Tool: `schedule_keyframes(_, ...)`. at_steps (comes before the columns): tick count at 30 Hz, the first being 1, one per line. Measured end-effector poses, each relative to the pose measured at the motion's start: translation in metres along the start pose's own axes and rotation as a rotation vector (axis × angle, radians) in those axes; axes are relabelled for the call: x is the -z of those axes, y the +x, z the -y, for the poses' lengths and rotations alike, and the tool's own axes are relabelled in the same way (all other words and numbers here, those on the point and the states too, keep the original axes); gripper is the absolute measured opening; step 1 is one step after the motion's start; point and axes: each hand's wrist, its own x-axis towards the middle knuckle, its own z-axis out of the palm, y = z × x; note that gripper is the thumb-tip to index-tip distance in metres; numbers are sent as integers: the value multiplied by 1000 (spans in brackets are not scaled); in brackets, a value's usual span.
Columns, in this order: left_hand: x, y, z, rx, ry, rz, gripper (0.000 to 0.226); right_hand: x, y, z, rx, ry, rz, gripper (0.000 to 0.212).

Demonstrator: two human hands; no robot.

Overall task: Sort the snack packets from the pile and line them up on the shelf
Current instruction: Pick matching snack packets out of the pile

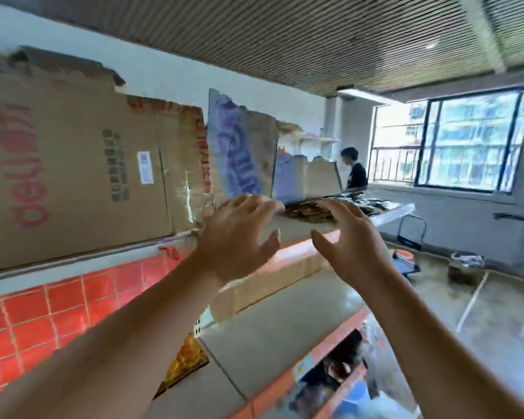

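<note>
- Hands first: left hand point(239, 237) and right hand point(348, 237) are both up at the top shelf point(297, 228), fingers spread wide and a bit curved, nothing in either one.
- The pile of snack packets point(309, 211) lies flat on that shelf just past the fingertips, more on the right hand's side, near the front edge. Can't tell if any finger touches it, it's too blurry.
- What could go wrong imo: it's an overhead reach, so the far side of the pile is hidden. A loose grab could drag slippery packets over the edge and down to the floor.
- The left hand is right beside the blue-printed box point(239, 146) and near the big cardboard box point(73, 164). A wrist bump there might shove or tip one.
- Containers: these boxes stand in a row along the top shelf, some with torn tops. Nothing of their insides shows from here.
- Lower down, a yellow packet point(188, 358) pokes out beside the middle shelf point(270, 328), and dark packets point(333, 370) sit jumbled on the level under it.
- Bucket point(465, 267) on the floor has something pale in it, no idea what.
</note>
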Motion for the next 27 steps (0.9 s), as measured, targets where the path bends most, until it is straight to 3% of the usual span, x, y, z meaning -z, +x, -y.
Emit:
schedule_keyframes(3, -15, 38, -23, 16, -50, 46, 47, 32, 1, -40, -62, -40, -1, 55)
schedule_keyframes(6, -32, 63, -40, 139, -139, 143, 43, 48, 3, -73, -131, -67, 30, 54)
schedule_keyframes(12, -71, 95, -30, 297, -254, 349, 40, 49, 19, -114, -180, -103, 84, 51)
schedule_keyframes(17, -107, 124, -1, 343, -274, 492, 31, 27, 54, -136, -154, -160, 144, 47)
schedule_keyframes(27, -194, 189, 68, 436, -297, 551, 18, -57, 142, -182, -117, -213, 234, 48)
